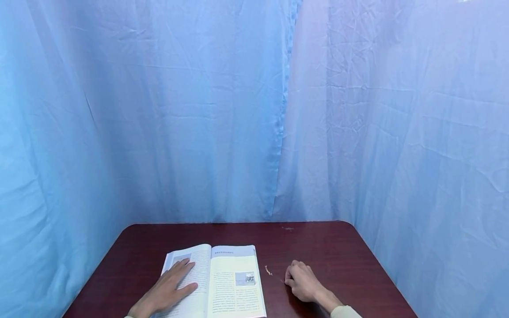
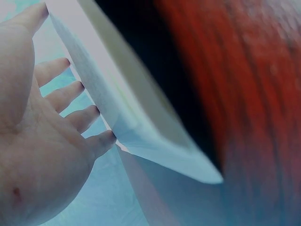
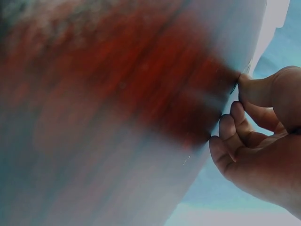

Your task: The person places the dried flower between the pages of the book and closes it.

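Note:
An open book [image 1: 223,265] lies on the table, with printed text and a small picture on its right page. My left hand [image 1: 171,285] rests on the left page, fingers spread and straight. In the left wrist view the fingertips of that hand [image 2: 47,132] touch the surface of the page [image 2: 101,80]. To the right of the book, my right hand [image 1: 303,282] rests on the table with its fingers loosely curled. Nothing shows between thumb and fingers of the right hand [image 3: 258,146] in the right wrist view, where its fingertips meet the tabletop.
The dark red-brown table [image 1: 338,247] has rounded far corners. A small pale mark [image 1: 268,270] shows on it between the book and the right hand, and a scuff [image 1: 288,229] near the far edge. Blue curtains [image 1: 199,110] hang behind and at both sides.

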`<state>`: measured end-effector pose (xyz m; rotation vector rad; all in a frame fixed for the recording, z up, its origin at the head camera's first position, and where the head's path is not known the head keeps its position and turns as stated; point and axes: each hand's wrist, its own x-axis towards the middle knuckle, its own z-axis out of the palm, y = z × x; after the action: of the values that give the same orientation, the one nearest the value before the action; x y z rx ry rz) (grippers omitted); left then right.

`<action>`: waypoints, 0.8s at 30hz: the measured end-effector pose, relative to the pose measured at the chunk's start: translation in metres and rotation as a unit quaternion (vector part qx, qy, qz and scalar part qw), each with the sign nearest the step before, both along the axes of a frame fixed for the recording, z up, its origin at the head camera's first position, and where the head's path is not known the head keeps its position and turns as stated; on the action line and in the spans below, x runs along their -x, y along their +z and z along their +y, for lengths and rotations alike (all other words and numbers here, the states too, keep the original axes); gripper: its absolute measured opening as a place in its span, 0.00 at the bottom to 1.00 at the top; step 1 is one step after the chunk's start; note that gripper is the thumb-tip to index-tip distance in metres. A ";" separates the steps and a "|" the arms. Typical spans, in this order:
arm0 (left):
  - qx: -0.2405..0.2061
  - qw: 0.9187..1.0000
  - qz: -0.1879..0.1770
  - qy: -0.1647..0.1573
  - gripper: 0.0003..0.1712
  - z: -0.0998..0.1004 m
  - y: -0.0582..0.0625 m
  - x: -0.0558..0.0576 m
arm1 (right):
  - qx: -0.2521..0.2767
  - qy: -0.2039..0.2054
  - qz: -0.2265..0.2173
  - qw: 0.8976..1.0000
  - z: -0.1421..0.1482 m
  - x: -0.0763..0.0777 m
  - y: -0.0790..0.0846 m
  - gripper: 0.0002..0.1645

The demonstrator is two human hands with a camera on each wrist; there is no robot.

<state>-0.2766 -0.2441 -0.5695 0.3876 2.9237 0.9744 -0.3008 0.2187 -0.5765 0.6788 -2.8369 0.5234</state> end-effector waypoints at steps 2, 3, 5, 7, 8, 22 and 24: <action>0.001 1.000 -0.003 0.001 0.47 0.000 0.000 0.000 | -0.008 0.001 0.003 1.000 0.000 -0.001 0.000 0.17; 0.001 1.000 -0.003 0.002 0.47 0.000 0.000 0.000 | -0.014 0.002 0.007 1.000 -0.001 -0.001 0.000 0.17; 0.002 1.000 -0.003 0.002 0.47 0.000 0.000 0.000 | -0.024 0.003 0.012 1.000 -0.001 -0.001 -0.001 0.17; 0.001 1.000 -0.002 0.001 0.46 0.000 0.000 0.000 | -0.034 0.003 0.018 0.999 -0.002 -0.001 -0.001 0.18; 0.001 1.000 -0.002 0.001 0.46 0.000 0.000 0.000 | -0.039 0.003 0.022 0.999 -0.002 -0.002 -0.002 0.18; 0.001 1.000 0.002 -0.007 0.46 -0.001 0.000 0.001 | 0.001 0.003 -0.026 1.000 0.000 -0.005 0.007 0.19; 0.002 1.000 0.000 -0.007 0.45 0.000 0.001 0.001 | 0.006 0.001 -0.036 0.999 0.001 -0.003 0.008 0.19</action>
<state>-0.2779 -0.2444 -0.5688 0.4068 2.9178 0.9666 -0.2975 0.2193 -0.5688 0.6731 -2.8983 0.5748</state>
